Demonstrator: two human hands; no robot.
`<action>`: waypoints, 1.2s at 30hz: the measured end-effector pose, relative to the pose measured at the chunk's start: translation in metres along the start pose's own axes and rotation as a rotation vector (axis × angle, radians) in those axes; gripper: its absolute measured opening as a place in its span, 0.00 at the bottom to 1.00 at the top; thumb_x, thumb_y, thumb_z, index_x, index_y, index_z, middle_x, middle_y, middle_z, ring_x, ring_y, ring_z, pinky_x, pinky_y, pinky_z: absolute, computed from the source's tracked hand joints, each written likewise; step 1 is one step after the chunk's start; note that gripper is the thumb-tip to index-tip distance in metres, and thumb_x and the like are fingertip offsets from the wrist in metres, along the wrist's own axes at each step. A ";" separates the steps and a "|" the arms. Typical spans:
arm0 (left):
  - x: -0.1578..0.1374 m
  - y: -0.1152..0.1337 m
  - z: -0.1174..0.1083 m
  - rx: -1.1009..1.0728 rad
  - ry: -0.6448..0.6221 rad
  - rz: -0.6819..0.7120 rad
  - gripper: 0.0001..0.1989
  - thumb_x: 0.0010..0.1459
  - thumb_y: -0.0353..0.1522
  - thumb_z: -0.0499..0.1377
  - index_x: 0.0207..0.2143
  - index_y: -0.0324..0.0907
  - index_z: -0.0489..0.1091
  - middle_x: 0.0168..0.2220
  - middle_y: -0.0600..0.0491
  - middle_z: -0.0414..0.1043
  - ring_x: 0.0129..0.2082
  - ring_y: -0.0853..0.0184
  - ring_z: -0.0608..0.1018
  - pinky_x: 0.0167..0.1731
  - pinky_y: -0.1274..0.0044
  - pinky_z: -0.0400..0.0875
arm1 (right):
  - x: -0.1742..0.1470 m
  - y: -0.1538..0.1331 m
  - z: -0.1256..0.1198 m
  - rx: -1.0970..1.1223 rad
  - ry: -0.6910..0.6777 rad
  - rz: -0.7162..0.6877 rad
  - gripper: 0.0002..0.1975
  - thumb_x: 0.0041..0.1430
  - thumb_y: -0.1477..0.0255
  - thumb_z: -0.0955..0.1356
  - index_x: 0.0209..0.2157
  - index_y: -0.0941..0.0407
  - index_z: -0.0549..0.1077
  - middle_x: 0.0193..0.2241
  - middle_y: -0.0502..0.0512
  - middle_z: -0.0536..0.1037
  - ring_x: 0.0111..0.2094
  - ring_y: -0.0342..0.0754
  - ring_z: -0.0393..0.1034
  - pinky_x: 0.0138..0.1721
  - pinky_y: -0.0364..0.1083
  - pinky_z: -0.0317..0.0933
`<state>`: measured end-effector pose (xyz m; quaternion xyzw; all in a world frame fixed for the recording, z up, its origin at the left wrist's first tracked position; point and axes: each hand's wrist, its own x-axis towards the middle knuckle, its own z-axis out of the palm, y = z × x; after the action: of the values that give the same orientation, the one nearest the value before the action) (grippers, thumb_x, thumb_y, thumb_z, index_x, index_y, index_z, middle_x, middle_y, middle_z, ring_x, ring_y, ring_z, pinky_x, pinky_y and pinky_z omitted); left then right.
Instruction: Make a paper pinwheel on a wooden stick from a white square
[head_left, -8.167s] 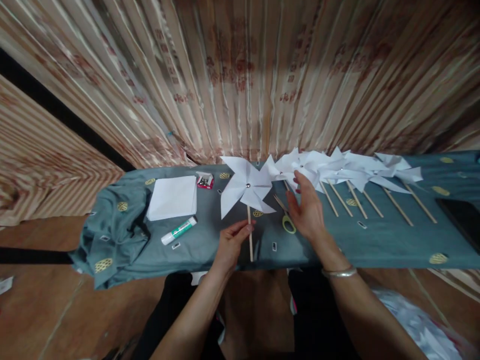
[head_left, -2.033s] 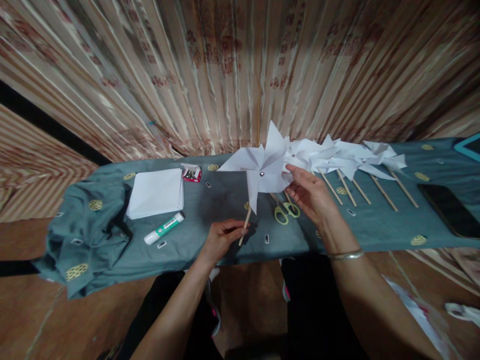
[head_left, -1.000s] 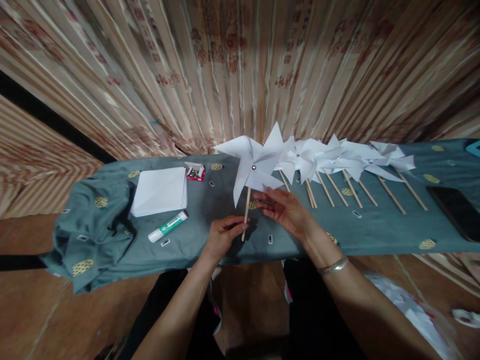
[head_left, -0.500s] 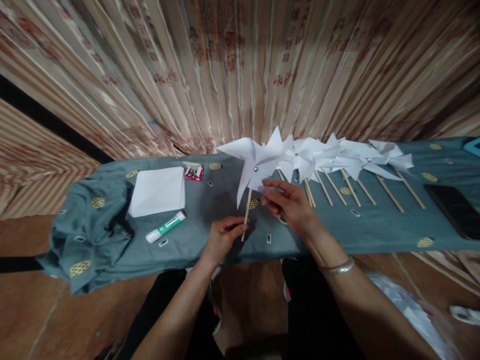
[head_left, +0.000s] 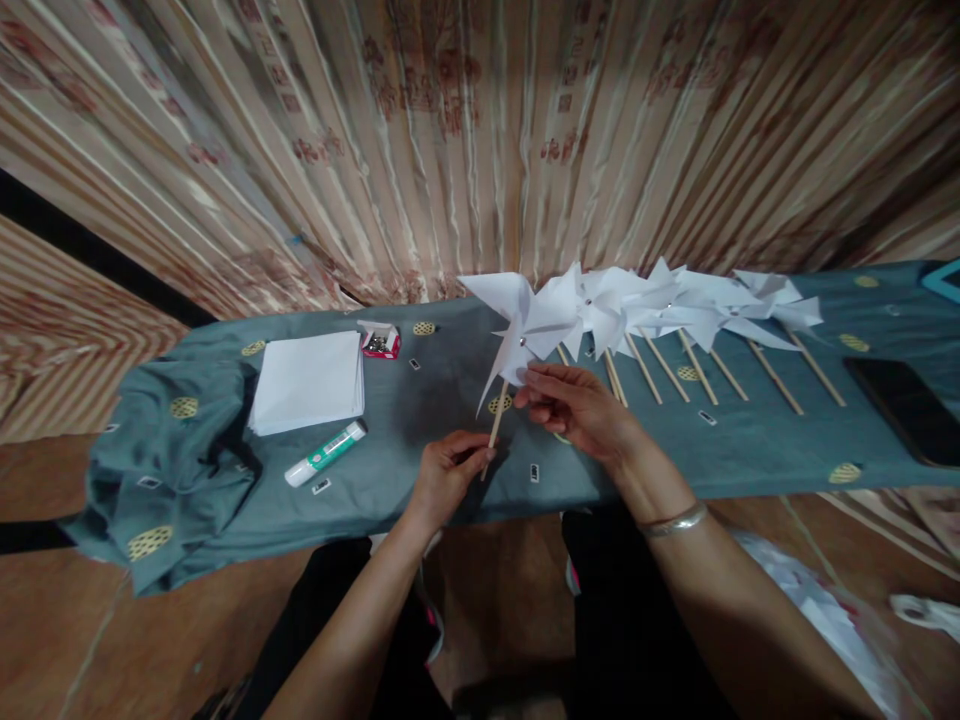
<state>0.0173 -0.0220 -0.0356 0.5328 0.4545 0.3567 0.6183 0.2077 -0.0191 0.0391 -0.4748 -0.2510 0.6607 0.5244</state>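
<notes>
A white paper pinwheel [head_left: 513, 312] with a silver pin at its centre is held up above the cloth, tilted a little to the right. Its wooden stick [head_left: 496, 425] is pinched near the lower end between the thumb and fingers of my left hand [head_left: 448, 475]. My right hand [head_left: 577, 405], with a silver bangle on the wrist, has its fingers closed at the pinwheel's lower blade. Just behind and to the right, several finished pinwheels [head_left: 626, 300] lie overlapping in a row, their sticks pointing toward me.
On the blue-green cloth [head_left: 420, 400] at left are a stack of white paper [head_left: 307, 382], an open red box of pins [head_left: 381, 342] and a glue stick [head_left: 325, 454]. A dark phone [head_left: 904, 410] lies at right. A patterned curtain [head_left: 465, 150] hangs behind.
The held pinwheel has turned, its blades now at a different angle. My right fingers have come closer to its lower blade. My left hand keeps its hold on the stick; the view has shifted slightly.
</notes>
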 end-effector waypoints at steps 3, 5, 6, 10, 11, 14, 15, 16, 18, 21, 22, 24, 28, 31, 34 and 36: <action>0.000 -0.002 0.001 0.019 -0.007 0.007 0.10 0.46 0.37 0.67 0.32 0.42 0.83 0.29 0.51 0.77 0.27 0.69 0.75 0.27 0.79 0.68 | 0.001 0.000 -0.001 0.010 -0.017 0.022 0.24 0.29 0.61 0.82 0.26 0.58 0.76 0.20 0.50 0.80 0.14 0.34 0.62 0.12 0.34 0.44; 0.000 -0.003 0.002 0.032 -0.013 0.014 0.11 0.47 0.37 0.67 0.32 0.41 0.83 0.28 0.51 0.77 0.27 0.69 0.74 0.27 0.79 0.67 | 0.001 0.000 -0.003 0.014 -0.026 0.028 0.23 0.29 0.62 0.82 0.26 0.58 0.76 0.20 0.49 0.80 0.14 0.34 0.62 0.12 0.34 0.45; 0.000 -0.002 0.002 0.036 -0.016 0.018 0.11 0.47 0.37 0.67 0.32 0.41 0.83 0.28 0.51 0.77 0.26 0.69 0.74 0.26 0.79 0.67 | 0.002 0.000 -0.004 0.016 -0.027 0.031 0.22 0.30 0.63 0.82 0.26 0.58 0.76 0.20 0.49 0.80 0.15 0.34 0.63 0.12 0.34 0.46; 0.000 0.000 0.004 0.012 -0.021 0.010 0.10 0.46 0.36 0.67 0.31 0.41 0.83 0.28 0.52 0.77 0.25 0.70 0.73 0.25 0.80 0.66 | 0.003 0.002 -0.006 0.021 -0.015 0.030 0.20 0.33 0.65 0.82 0.26 0.59 0.76 0.21 0.51 0.80 0.16 0.35 0.65 0.13 0.34 0.49; 0.000 0.000 0.004 0.003 -0.018 0.005 0.10 0.46 0.36 0.67 0.31 0.41 0.83 0.28 0.52 0.77 0.25 0.70 0.73 0.26 0.80 0.66 | 0.002 0.002 -0.006 0.020 -0.015 0.028 0.19 0.33 0.65 0.82 0.26 0.59 0.77 0.21 0.51 0.80 0.16 0.35 0.64 0.13 0.34 0.49; 0.000 0.001 0.004 -0.016 -0.009 -0.008 0.10 0.45 0.35 0.67 0.31 0.41 0.83 0.28 0.51 0.77 0.27 0.69 0.74 0.27 0.80 0.67 | 0.001 0.000 -0.005 0.035 -0.036 0.038 0.21 0.32 0.64 0.82 0.26 0.60 0.76 0.20 0.51 0.79 0.14 0.33 0.61 0.12 0.33 0.46; 0.000 0.001 0.004 -0.019 -0.008 -0.010 0.10 0.45 0.35 0.68 0.31 0.41 0.83 0.28 0.51 0.77 0.27 0.69 0.75 0.27 0.80 0.67 | 0.001 -0.001 -0.005 0.052 -0.048 0.052 0.22 0.31 0.64 0.83 0.26 0.60 0.76 0.19 0.50 0.79 0.14 0.32 0.59 0.12 0.33 0.44; 0.000 0.001 0.004 -0.022 -0.007 -0.010 0.10 0.45 0.36 0.68 0.31 0.41 0.82 0.29 0.51 0.77 0.27 0.69 0.75 0.27 0.79 0.68 | 0.001 -0.002 -0.005 0.075 -0.059 0.070 0.22 0.30 0.65 0.83 0.27 0.60 0.76 0.19 0.49 0.78 0.13 0.32 0.58 0.12 0.33 0.43; 0.000 0.001 0.004 -0.020 -0.007 -0.009 0.10 0.45 0.36 0.68 0.31 0.41 0.82 0.28 0.51 0.77 0.27 0.69 0.74 0.27 0.80 0.67 | 0.001 -0.003 -0.006 0.123 -0.074 0.108 0.23 0.29 0.67 0.83 0.28 0.59 0.75 0.18 0.48 0.78 0.13 0.32 0.57 0.12 0.32 0.41; 0.000 0.000 0.005 -0.006 -0.014 -0.007 0.10 0.46 0.36 0.67 0.31 0.41 0.82 0.27 0.52 0.75 0.25 0.70 0.73 0.25 0.80 0.66 | 0.002 -0.001 -0.008 0.167 -0.079 0.132 0.21 0.32 0.70 0.83 0.27 0.59 0.75 0.19 0.49 0.78 0.14 0.32 0.60 0.12 0.31 0.43; 0.000 0.001 0.005 -0.001 -0.016 -0.007 0.10 0.46 0.36 0.67 0.31 0.41 0.82 0.26 0.52 0.75 0.25 0.70 0.73 0.25 0.80 0.66 | 0.002 0.000 -0.009 0.172 -0.074 0.128 0.19 0.34 0.72 0.82 0.27 0.59 0.75 0.19 0.49 0.79 0.15 0.33 0.61 0.11 0.31 0.45; 0.000 0.001 0.005 0.005 -0.021 -0.007 0.10 0.46 0.36 0.67 0.31 0.41 0.83 0.27 0.52 0.75 0.25 0.70 0.73 0.25 0.80 0.66 | 0.004 0.002 -0.010 0.169 -0.046 0.112 0.15 0.38 0.74 0.81 0.27 0.59 0.75 0.21 0.51 0.80 0.16 0.35 0.65 0.12 0.32 0.52; 0.000 0.001 0.006 0.009 -0.031 0.000 0.10 0.46 0.36 0.66 0.31 0.41 0.83 0.26 0.52 0.75 0.25 0.70 0.73 0.25 0.79 0.66 | 0.006 0.004 -0.011 0.151 0.005 0.104 0.08 0.45 0.78 0.78 0.27 0.61 0.77 0.23 0.54 0.82 0.19 0.39 0.73 0.15 0.33 0.62; 0.000 0.000 0.007 0.008 -0.033 0.009 0.10 0.47 0.36 0.66 0.31 0.41 0.82 0.25 0.53 0.73 0.23 0.72 0.71 0.24 0.80 0.65 | 0.006 0.003 -0.011 0.142 0.009 0.099 0.07 0.47 0.77 0.78 0.26 0.61 0.77 0.22 0.55 0.82 0.19 0.39 0.75 0.15 0.32 0.62; 0.001 -0.001 0.008 0.018 -0.042 0.017 0.09 0.47 0.36 0.66 0.31 0.41 0.82 0.25 0.53 0.73 0.23 0.72 0.71 0.24 0.80 0.64 | 0.006 0.004 -0.011 0.126 0.012 0.078 0.10 0.43 0.74 0.80 0.23 0.60 0.77 0.20 0.53 0.81 0.18 0.39 0.74 0.14 0.32 0.61; 0.001 -0.002 0.008 0.031 -0.052 0.020 0.09 0.47 0.35 0.66 0.31 0.41 0.82 0.26 0.53 0.74 0.24 0.71 0.71 0.25 0.80 0.65 | 0.006 0.005 -0.010 0.110 0.019 0.063 0.14 0.37 0.71 0.81 0.21 0.60 0.76 0.19 0.51 0.80 0.17 0.38 0.73 0.14 0.31 0.60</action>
<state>0.0249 -0.0243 -0.0372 0.5561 0.4382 0.3418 0.6180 0.2149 -0.0165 0.0286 -0.4592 -0.1943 0.6852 0.5309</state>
